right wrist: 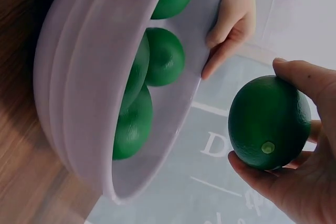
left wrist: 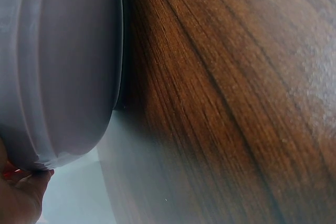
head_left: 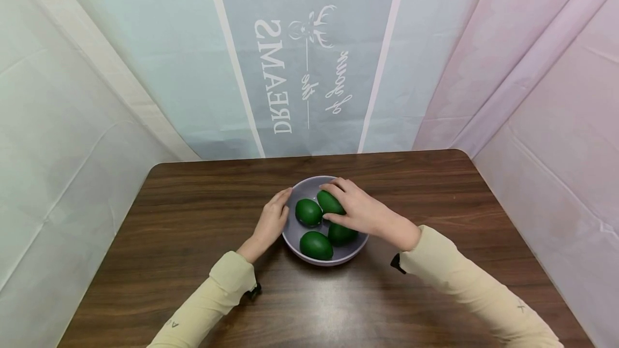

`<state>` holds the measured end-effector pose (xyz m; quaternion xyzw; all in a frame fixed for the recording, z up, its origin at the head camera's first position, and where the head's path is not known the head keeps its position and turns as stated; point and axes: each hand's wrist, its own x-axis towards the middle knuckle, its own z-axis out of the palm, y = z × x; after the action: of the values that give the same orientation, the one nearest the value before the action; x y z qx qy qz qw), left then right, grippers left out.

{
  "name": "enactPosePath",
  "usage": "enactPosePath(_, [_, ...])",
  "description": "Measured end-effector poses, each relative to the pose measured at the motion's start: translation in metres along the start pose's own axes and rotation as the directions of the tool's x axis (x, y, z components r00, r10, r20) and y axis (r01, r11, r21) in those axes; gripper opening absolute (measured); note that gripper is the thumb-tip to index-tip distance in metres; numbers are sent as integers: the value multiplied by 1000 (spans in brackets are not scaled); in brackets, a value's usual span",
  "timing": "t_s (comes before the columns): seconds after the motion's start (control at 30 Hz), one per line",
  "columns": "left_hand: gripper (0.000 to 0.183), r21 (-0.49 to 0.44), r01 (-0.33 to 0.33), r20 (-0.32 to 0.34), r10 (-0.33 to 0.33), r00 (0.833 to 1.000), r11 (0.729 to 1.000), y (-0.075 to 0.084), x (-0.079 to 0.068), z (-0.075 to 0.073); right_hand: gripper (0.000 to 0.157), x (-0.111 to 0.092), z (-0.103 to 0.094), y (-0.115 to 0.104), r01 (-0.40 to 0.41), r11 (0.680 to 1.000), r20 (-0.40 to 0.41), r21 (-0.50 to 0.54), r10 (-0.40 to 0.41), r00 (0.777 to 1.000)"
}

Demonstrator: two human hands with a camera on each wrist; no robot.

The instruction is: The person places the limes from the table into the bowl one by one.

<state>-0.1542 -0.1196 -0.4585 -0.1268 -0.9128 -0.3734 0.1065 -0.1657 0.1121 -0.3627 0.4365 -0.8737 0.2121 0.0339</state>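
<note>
My right hand (head_left: 361, 210) grips a dark green avocado (right wrist: 265, 124), thumb on one side and fingers on the other. The right wrist view shows this avocado apart from the bowl, its pale stem spot visible. A greyish-purple bowl (head_left: 349, 254) stands on the table, with several more green avocados (head_left: 316, 245) lying inside. At the bowl's left side, my left hand (head_left: 272, 223) holds the rim. Beyond the bowl in the right wrist view, the left thumb and fingers meet that rim. Only a bit of the left hand (left wrist: 23, 198) appears in the left wrist view, against the bowl's outer wall.
The bowl rests on a dark brown wood-grain table (head_left: 203, 192) with rounded far corners. Pale cloth hangs behind it, a printed blue-grey panel (head_left: 309, 138) with white lettering in the middle. More light cloth (head_left: 556, 176) encloses the left and right sides.
</note>
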Motion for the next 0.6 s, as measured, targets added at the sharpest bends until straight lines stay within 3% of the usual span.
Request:
enactPosePath(0.43, [42,0,15,16,-15,1000,1000,-2,0,1,54,4,16,-7,73,997,30,-28,-73,997])
enactPosePath(0.6, [42,-6,12,18,-12,1000,1000,-1,0,1,55,3,24,-9,69,997,62,-38,-67,996])
